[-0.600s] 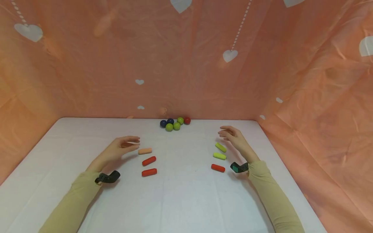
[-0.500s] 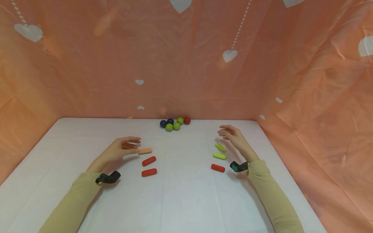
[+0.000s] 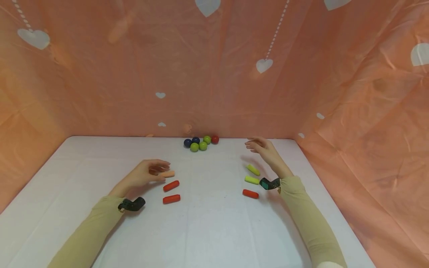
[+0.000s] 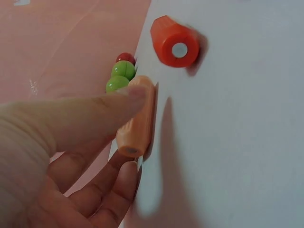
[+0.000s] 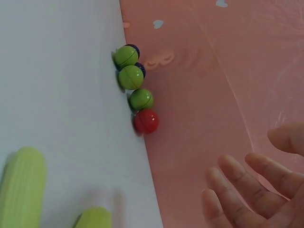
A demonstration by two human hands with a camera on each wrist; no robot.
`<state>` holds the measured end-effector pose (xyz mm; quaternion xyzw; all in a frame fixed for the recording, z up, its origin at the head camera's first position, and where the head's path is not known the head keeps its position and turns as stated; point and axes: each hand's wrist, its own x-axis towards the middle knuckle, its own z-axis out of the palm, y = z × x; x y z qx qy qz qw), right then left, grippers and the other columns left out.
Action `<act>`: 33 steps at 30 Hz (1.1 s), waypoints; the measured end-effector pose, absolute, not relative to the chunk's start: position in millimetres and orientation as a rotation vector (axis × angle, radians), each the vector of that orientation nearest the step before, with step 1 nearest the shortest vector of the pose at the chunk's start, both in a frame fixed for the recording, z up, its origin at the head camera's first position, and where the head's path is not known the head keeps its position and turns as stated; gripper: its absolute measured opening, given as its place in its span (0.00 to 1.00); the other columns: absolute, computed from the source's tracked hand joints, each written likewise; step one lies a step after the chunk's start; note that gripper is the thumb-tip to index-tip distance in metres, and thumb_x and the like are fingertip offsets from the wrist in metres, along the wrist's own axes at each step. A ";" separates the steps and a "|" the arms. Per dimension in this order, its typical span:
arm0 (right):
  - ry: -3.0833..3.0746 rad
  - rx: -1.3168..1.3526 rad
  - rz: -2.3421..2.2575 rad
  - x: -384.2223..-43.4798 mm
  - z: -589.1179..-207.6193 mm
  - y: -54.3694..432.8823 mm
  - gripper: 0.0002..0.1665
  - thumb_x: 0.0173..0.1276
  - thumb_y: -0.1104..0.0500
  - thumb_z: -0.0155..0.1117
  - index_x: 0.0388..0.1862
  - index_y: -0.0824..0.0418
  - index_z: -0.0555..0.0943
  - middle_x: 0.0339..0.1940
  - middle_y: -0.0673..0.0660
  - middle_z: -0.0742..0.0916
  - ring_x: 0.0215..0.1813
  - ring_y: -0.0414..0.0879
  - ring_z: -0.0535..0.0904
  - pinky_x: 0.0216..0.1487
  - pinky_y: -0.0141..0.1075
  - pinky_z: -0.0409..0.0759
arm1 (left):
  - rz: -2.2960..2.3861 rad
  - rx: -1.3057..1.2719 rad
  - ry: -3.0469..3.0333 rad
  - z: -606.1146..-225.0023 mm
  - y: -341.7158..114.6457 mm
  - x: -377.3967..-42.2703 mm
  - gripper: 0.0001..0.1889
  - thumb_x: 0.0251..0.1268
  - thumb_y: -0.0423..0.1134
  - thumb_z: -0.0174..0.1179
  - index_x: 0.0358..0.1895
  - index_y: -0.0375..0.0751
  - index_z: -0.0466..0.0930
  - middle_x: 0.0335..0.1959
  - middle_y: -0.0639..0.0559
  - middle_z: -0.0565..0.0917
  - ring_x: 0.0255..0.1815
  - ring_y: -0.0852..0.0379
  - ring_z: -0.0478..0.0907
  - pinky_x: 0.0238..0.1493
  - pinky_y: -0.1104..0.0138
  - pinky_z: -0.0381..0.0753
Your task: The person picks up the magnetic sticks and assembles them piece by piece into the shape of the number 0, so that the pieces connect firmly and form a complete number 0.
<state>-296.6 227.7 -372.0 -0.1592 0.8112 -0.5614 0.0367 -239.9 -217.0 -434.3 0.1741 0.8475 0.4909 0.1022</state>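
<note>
My left hand (image 3: pixel 142 175) is at a peach-coloured plastic rod (image 3: pixel 169 174) lying on the table. In the left wrist view the thumb reaches over this rod (image 4: pixel 137 130), while the other fingers are loosely bent on its far side. Two red rods (image 3: pixel 171 185) lie nearer to me; one red rod (image 4: pixel 176 45) shows a silver disc in its end. My right hand (image 3: pixel 266 150) hovers with relaxed, spread fingers and holds nothing. Below it are two yellow-green rods (image 3: pixel 252 180) and a red rod (image 3: pixel 250 194).
At the back edge of the white table (image 3: pixel 214 223) sits a cluster of small balls: two dark blue balls (image 3: pixel 187 143), several green balls (image 3: pixel 203 145) and a red ball (image 3: pixel 215 139). A peach cloth (image 3: pixel 214 74) with white hearts hangs behind and beside the table.
My left hand has moved right until its thumb and fingers overlap the peach rod. My right hand has moved away from me and slightly left, toward the back edge. The rods and balls have stayed put.
</note>
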 end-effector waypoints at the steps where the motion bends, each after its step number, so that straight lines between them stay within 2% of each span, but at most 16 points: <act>1: 2.492 -0.487 -1.725 -298.5 -370.6 225.8 0.24 0.75 0.55 0.53 0.65 0.65 0.68 0.57 0.66 0.79 0.60 0.61 0.74 0.62 0.48 0.72 | 1.443 0.522 2.503 -434.2 -216.1 -240.4 0.28 0.55 0.36 0.70 0.61 0.40 0.75 0.52 0.48 0.80 0.51 0.48 0.75 0.54 0.57 0.75; 11: 2.435 -0.537 -1.745 -316.9 -364.4 203.6 0.24 0.75 0.61 0.53 0.66 0.68 0.67 0.61 0.70 0.75 0.59 0.59 0.75 0.61 0.45 0.73 | 1.485 0.538 2.447 -437.4 -213.3 -242.7 0.23 0.57 0.29 0.67 0.58 0.36 0.76 0.49 0.44 0.80 0.47 0.47 0.74 0.48 0.63 0.77; 17: 2.461 -0.559 -1.757 -328.5 -368.4 191.4 0.25 0.72 0.64 0.57 0.65 0.69 0.69 0.59 0.68 0.77 0.57 0.59 0.75 0.58 0.45 0.75 | 1.491 0.532 2.457 -436.7 -211.7 -242.9 0.20 0.58 0.30 0.66 0.55 0.37 0.77 0.44 0.46 0.81 0.46 0.47 0.75 0.46 0.66 0.78; 22: 2.467 -0.601 -1.744 -339.3 -377.9 182.3 0.29 0.68 0.65 0.62 0.66 0.71 0.67 0.61 0.71 0.75 0.60 0.60 0.73 0.60 0.46 0.74 | 1.493 0.512 2.454 -436.1 -210.8 -242.3 0.19 0.59 0.31 0.66 0.55 0.37 0.78 0.46 0.47 0.81 0.46 0.48 0.75 0.47 0.66 0.77; 28: 2.442 -0.752 -1.725 -355.8 -395.3 172.0 0.31 0.64 0.71 0.64 0.64 0.76 0.66 0.61 0.74 0.74 0.63 0.65 0.70 0.64 0.53 0.68 | 1.476 0.473 2.454 -437.1 -211.7 -242.7 0.17 0.62 0.33 0.65 0.55 0.40 0.78 0.49 0.47 0.80 0.48 0.49 0.74 0.50 0.64 0.76; 33: 2.458 -0.762 -1.661 -363.9 -407.5 160.2 0.30 0.65 0.70 0.63 0.65 0.74 0.67 0.63 0.71 0.73 0.65 0.62 0.68 0.66 0.52 0.66 | 1.461 0.480 2.449 -438.1 -212.5 -245.5 0.18 0.62 0.34 0.65 0.55 0.41 0.78 0.50 0.48 0.80 0.48 0.49 0.74 0.50 0.64 0.75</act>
